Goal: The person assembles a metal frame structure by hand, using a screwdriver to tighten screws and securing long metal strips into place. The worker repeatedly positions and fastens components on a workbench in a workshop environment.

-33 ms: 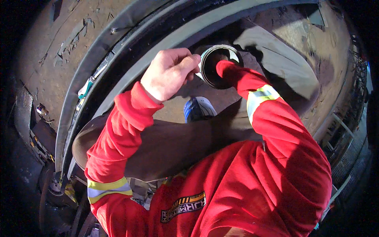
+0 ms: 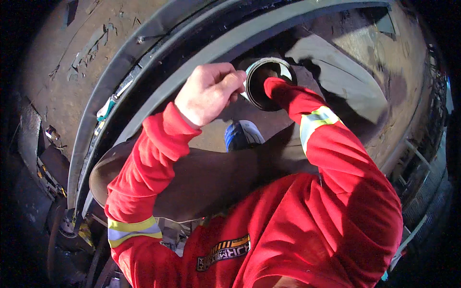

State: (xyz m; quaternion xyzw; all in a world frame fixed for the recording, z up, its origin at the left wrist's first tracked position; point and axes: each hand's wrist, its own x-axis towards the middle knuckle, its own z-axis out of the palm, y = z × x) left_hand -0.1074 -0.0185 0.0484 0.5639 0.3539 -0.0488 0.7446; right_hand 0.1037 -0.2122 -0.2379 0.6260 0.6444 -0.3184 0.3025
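A round can [image 2: 249, 90] with a pale outside, a ringed rim and a dark inside sits in front of me, its open mouth facing up. My left hand [image 2: 206, 92] is closed at its left side, thumb and fingers pinching the edge of the can. My right hand [image 2: 272, 80] reaches down inside the mouth; the red cuff covers the wrist and the fingers are hidden in the dark interior, so what they hold does not show.
Long curved grey strips [image 2: 201, 60] arc across the left and far side. A teal-handled tool [image 2: 105, 109] lies between them. A blue and white shoe tip [image 2: 244, 135] shows below the can, beside my brown trouser leg [image 2: 201, 180]. Metal racks [image 2: 422, 182] stand at the right.
The view has shifted very slightly. My left hand still pinches the edge of the can, and my right hand stays inside it.
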